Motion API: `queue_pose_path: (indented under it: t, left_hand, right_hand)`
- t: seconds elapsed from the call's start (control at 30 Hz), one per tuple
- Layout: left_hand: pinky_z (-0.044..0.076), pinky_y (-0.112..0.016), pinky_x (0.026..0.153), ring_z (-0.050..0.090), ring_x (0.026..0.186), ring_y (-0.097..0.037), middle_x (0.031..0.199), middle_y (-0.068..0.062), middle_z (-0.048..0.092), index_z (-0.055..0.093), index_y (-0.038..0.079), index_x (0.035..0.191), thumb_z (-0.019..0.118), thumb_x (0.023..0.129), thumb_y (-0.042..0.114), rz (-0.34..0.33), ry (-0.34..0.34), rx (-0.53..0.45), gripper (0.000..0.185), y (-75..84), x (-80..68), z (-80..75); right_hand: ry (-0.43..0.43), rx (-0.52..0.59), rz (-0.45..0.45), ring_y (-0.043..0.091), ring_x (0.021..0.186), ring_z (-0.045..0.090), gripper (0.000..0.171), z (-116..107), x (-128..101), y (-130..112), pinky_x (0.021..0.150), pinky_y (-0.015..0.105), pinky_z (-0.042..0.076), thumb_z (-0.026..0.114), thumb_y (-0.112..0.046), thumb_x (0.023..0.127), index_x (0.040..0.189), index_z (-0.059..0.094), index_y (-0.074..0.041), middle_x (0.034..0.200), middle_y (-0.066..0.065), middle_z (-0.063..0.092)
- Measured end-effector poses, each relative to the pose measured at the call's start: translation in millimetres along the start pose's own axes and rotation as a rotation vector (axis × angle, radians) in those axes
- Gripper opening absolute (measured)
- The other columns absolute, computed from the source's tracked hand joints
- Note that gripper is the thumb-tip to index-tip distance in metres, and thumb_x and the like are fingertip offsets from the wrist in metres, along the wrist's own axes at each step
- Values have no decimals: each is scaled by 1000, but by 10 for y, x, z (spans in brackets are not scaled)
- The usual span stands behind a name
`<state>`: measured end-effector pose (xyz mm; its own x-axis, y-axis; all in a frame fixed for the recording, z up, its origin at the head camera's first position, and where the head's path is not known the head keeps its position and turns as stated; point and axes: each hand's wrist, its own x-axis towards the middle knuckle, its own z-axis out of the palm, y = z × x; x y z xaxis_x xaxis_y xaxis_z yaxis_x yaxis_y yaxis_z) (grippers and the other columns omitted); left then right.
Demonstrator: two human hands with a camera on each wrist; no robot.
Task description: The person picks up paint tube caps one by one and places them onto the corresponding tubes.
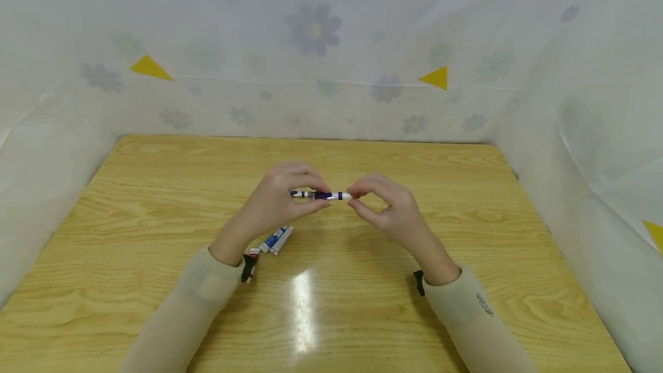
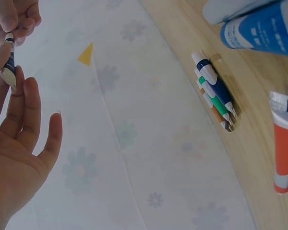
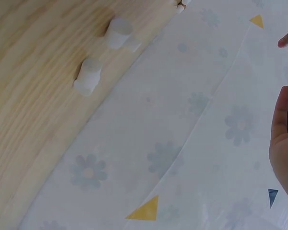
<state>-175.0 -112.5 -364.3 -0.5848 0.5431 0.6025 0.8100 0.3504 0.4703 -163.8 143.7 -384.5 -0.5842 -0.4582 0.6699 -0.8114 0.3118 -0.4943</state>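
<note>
Beige sleeves (image 1: 197,298) | both hands pinch slim pen (image 1: 321,195) | glossy woodgrain table (image 1: 466,189)

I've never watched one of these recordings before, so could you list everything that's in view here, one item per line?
Marker in hand: one, white and purple, held level above the table between both hands.
Markers on the table: a few, white with blue, green and orange, lying side by side.
Tubes: at least two, blue-and-white and red-and-white, on the table under the left wrist.
White caps: two, on the wood, seen from the right wrist.
Table: one, light wood.
Curtain: white, flower print, yellow triangles, on three sides.
Left hand: grips the marker.
Right hand: pinches the marker's end.
</note>
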Motion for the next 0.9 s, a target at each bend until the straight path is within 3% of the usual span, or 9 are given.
queue_pose_path:
  t: [0.17, 0.5, 0.73, 0.9]
  left_hand:
    - [52, -39, 89, 66, 86, -14, 93, 1, 75, 81, 12, 95, 89, 81, 16, 7, -8, -2, 17, 11, -2, 8]
    - [53, -37, 86, 65, 84, -13, 92, 1, 75, 80, 12, 94, 90, 80, 14, 28, 5, 8, 17, 10, -5, 34]
    - [54, -36, 85, 66, 85, -14, 94, 1, 75, 81, 12, 94, 90, 80, 15, -3, 6, 7, 17, 15, -8, 16]
    - [53, -38, 85, 67, 85, -18, 93, 0, 75, 81, 12, 95, 89, 81, 15, -8, 2, 15, 17, 11, -15, 19]
  right_hand:
    - [2, -11, -25, 21, 87, 71, 27, 11, -3, 8, 83, 22, 58, 79, 12, 81, 102, 74, -5, 97, 10, 74]
    - [-16, -13, 12, 20, 87, 71, 19, 3, -4, -10, 81, 26, 59, 79, 6, 84, 98, 74, -5, 97, 9, 74]
    - [-9, -11, 2, 23, 91, 72, 24, -9, 3, -6, 82, 34, 61, 80, 6, 83, 105, 74, -3, 101, 11, 74]
    - [6, -10, -32, 23, 91, 71, 28, -8, -14, 19, 83, 33, 60, 80, 6, 84, 109, 73, -4, 103, 11, 74]
